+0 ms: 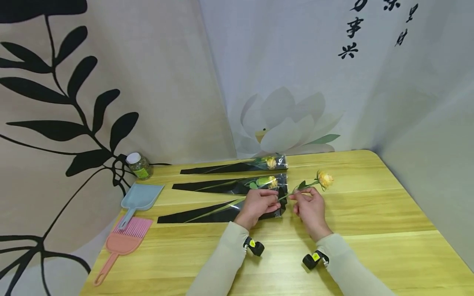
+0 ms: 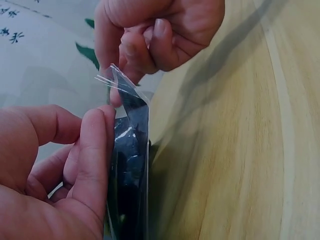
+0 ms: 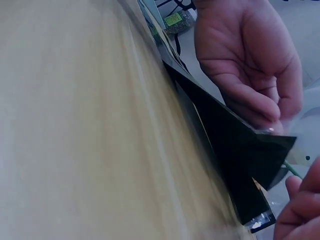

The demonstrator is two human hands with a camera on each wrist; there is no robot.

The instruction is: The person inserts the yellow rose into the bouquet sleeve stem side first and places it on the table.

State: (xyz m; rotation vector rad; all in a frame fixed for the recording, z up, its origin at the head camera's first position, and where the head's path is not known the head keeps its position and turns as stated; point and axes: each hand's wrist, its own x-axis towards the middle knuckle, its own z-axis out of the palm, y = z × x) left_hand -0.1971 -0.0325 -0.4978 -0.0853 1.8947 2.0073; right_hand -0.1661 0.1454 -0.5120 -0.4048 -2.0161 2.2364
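My right hand (image 1: 312,210) pinches the green stem of a yellow rose (image 1: 325,180). The bloom points up to the right, beyond the fingers, with leaves (image 1: 301,185) just below it. My left hand (image 1: 258,205) grips the wide end of a long tapered flower sleeve (image 1: 214,213), black with a clear front. In the left wrist view the mouth of the sleeve (image 2: 131,165) gapes beside the left fingers. The stem runs from the right fingers into that mouth, and a pale length of it shows through the clear front.
Behind lie two more sleeves (image 1: 218,168), (image 1: 211,187), each with a yellow rose inside. On the left are a blue dustpan (image 1: 142,197), a pink brush-like piece with a handle (image 1: 124,242) and a white-lidded jar (image 1: 139,166). A printed cloth (image 1: 170,82) hangs behind the wooden table (image 1: 370,246).
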